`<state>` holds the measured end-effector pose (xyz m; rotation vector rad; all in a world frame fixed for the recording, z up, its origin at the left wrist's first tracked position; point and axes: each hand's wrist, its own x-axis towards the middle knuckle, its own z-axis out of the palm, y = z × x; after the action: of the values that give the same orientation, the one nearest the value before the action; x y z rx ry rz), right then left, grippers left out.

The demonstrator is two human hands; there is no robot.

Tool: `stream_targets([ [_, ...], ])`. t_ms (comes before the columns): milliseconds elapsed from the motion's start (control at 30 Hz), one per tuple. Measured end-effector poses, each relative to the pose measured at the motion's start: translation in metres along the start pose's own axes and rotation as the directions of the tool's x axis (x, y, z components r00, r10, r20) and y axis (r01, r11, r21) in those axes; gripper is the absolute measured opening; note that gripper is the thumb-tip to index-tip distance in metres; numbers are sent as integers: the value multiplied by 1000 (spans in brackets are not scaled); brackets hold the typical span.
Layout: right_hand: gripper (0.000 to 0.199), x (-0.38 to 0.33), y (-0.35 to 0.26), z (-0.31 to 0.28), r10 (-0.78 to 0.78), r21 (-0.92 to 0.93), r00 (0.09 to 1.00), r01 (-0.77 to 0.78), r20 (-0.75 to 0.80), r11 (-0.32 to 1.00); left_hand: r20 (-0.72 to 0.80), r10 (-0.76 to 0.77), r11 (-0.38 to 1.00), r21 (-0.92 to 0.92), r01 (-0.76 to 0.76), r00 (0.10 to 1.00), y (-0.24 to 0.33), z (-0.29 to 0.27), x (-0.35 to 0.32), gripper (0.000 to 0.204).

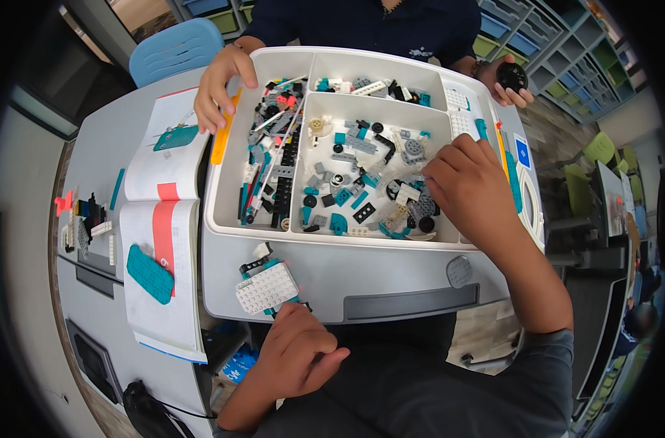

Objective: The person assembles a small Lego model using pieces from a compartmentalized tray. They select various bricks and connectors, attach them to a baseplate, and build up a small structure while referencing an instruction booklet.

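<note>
Two hands: left hand (294,354) clutching white model (268,287), right hand (467,186) curled in parts tray (332,241)

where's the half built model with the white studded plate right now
In the head view, the part-built model sits on the table's near edge, just in front of the white parts tray, held from below by the person's left hand.

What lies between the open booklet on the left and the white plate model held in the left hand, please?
In the head view, only bare grey table separates the open booklet from the white plate model held by the left hand.
</note>
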<state>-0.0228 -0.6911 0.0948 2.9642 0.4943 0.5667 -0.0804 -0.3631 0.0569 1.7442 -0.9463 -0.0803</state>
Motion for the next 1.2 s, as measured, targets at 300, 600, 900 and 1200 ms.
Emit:
stream_targets([
  [300, 25, -4, 4, -12, 26, 90, 987, -41, 161, 995, 1, 37, 999, 7, -37, 999, -4, 5, 6, 22],
  [600, 38, 10, -1, -5, -207, 347, 932, 97, 296, 933, 69, 103, 992, 65, -108, 992, -4, 13, 14, 33],
  [900, 34, 17, -9, 9, -317, 426, 901, 173, 297, 888, 85, 104, 992, 60, -109, 991, 5, 14, 19, 35],
  [1200, 25, 5, -1, 6, -241, 414, 956, 153, 168, 897, 75, 85, 995, 47, -89, 994, 13, 23, 23, 31],
])
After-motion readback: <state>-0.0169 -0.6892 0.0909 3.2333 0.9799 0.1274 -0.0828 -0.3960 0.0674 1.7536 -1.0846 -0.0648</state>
